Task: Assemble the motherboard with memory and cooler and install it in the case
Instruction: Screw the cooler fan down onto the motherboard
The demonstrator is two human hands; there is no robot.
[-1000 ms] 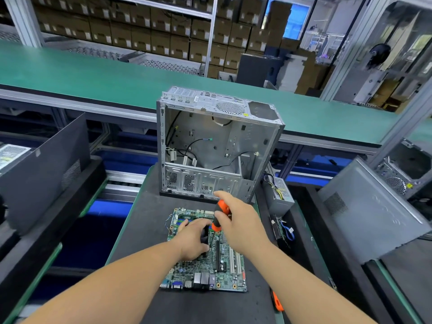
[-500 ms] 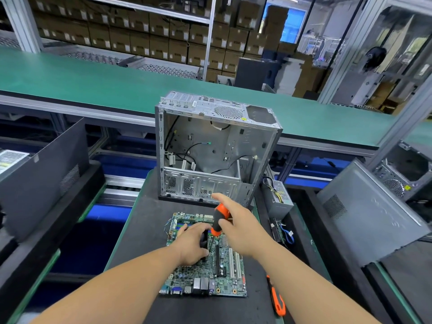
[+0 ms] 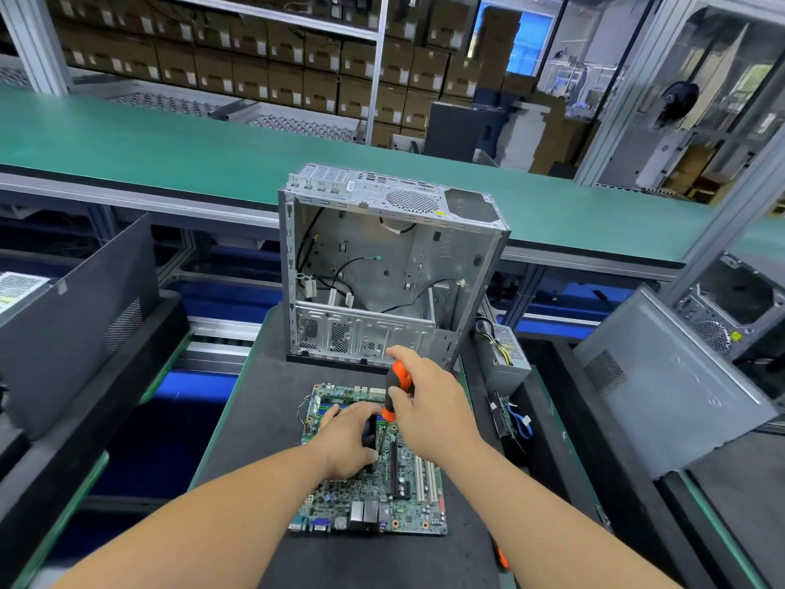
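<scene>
Motherboard (image 3: 374, 495): lay before empty case (image 3: 382, 265), uninstalled. Left hand (image 3: 352, 440) gripped cooler (image 3: 368, 431); right hand (image 3: 429, 406) clenched screwdriver (image 3: 397, 386), fastening.

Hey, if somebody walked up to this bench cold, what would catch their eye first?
Probably the open metal computer case, standing upright at the far end of the dark work mat, empty except for loose cables. Just in front of it lies the green motherboard, where the right hand grips an orange-and-black screwdriver pointed down at the board. The left hand rests on a dark part there, likely the cooler.
</scene>
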